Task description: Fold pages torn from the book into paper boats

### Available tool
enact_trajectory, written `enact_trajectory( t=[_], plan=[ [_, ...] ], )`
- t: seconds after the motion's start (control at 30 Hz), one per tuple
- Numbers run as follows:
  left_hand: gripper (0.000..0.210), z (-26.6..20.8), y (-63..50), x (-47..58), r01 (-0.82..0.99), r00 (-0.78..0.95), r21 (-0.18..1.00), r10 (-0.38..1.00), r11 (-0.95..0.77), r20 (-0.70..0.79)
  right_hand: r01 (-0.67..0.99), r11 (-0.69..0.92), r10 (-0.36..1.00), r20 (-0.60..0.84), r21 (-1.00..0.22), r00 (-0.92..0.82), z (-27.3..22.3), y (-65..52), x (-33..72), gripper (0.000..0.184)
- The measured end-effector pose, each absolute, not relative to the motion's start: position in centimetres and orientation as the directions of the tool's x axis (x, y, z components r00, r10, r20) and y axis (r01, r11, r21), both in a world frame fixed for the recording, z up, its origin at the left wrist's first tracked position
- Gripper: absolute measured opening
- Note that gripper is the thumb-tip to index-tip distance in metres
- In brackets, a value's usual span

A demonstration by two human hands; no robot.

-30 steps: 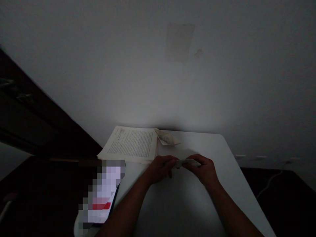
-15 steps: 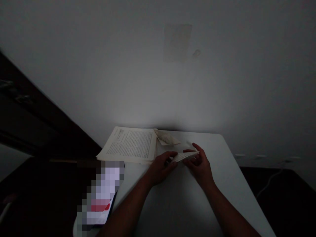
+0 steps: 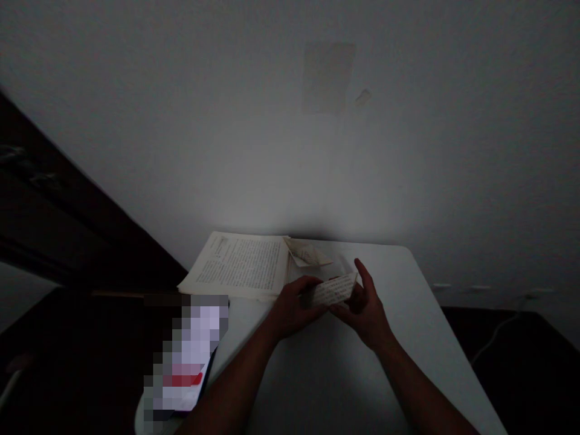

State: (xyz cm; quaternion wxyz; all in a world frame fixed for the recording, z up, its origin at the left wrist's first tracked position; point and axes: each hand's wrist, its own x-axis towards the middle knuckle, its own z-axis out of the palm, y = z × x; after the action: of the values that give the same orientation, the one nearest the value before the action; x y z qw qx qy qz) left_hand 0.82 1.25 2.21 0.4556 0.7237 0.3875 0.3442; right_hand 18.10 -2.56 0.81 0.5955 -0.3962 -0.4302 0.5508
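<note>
Between my hands, just above the table, is a small folded piece of printed paper (image 3: pixel 333 290), its lined text facing me. My left hand (image 3: pixel 294 307) is closed on the paper's left end, thumb along the lower edge. At the right end, my right hand (image 3: pixel 366 308) grips it with the thumb below, while the index finger points up, off the paper. Behind my hands lies a folded paper boat (image 3: pixel 309 254), touching or close to the right edge of the open-faced book (image 3: pixel 240 266). Some fingertips are hidden behind the paper.
A lit phone (image 3: pixel 194 356), partly blurred out, lies at the left edge of the white table (image 3: pixel 408 284), beside my left forearm. The table's back edge meets a grey wall (image 3: pixel 254 151). A dark door (image 3: pixel 67 205) is at left, and a pale cable (image 3: pixel 493 335) hangs at right.
The folded paper has turned from nearly edge-on to show its broad printed face, and shifted slightly left. My hands have tilted with it; the book, boat and phone stay put.
</note>
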Motion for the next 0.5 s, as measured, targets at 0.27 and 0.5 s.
enact_trajectory(
  t=[0.27,0.5],
  plan=[
    [0.039,1.9,1.6,0.7,0.070,0.417,0.993,0.907,-0.093,0.055,-0.340,0.080,0.996,0.085,-0.937,-0.001,1.1,-2.7,18.1,0.105],
    [0.040,1.1,1.7,1.2,-0.186,0.507,0.968,0.860,0.170,-0.054,-0.349,0.066,0.995,0.090,-0.935,-0.052,1.5,-2.9,18.0,0.107]
  ],
)
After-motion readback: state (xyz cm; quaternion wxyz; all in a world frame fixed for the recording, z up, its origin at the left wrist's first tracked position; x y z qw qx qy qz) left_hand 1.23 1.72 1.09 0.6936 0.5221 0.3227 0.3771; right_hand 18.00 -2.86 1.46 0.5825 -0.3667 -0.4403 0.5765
